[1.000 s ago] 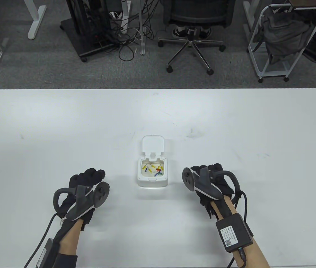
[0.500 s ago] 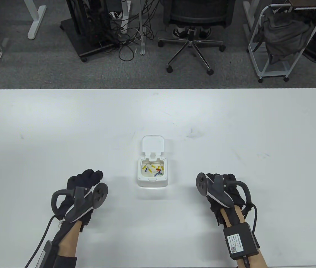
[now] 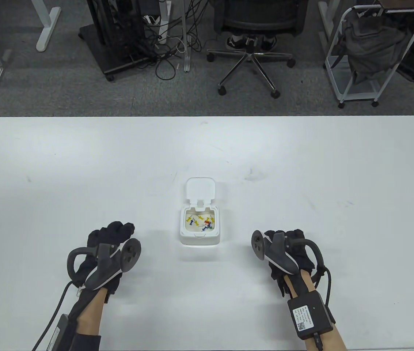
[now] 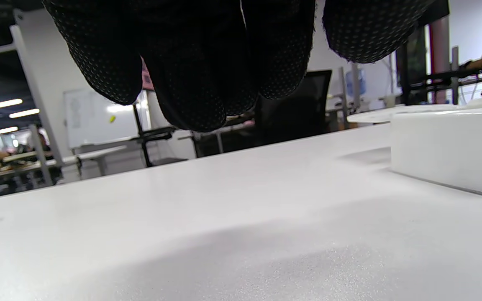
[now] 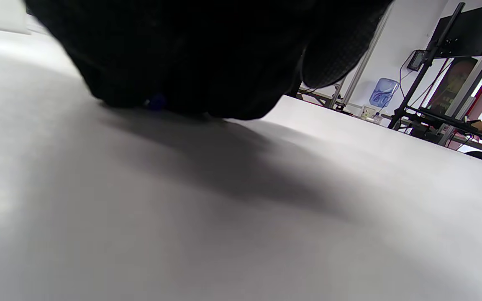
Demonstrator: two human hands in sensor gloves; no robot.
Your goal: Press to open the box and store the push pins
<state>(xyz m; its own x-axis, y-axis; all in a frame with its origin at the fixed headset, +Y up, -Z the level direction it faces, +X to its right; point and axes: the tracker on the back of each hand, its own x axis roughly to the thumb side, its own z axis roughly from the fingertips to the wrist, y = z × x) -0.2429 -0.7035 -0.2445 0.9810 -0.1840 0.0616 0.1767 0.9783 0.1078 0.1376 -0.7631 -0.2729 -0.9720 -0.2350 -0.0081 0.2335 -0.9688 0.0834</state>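
The white box (image 3: pixel 199 238) stands at the table's middle with its lid (image 3: pixel 200 189) flipped back. Several coloured push pins (image 3: pixel 201 221) lie inside. My left hand (image 3: pixel 113 232) rests left of the box with loosely curled fingers (image 4: pixel 199 83) holding nothing; the box (image 4: pixel 450 150) shows at the right of the left wrist view. My right hand (image 3: pixel 283 237) is right of the box, its fingers (image 5: pixel 191 62) curled down onto the table. A small blue thing (image 5: pixel 156 101), seemingly a push pin, is pinched at their tips.
The white table (image 3: pixel 302 164) stretches wide around the box, with faint scuff marks (image 3: pixel 254 175). Beyond its far edge stand an office chair (image 3: pixel 250 55), a cart (image 3: pixel 371 55) and cables on the floor.
My right hand drew back and to the right from the box, then shifted slightly left and lowered onto the table. The left hand slid back a little. The box stayed put.
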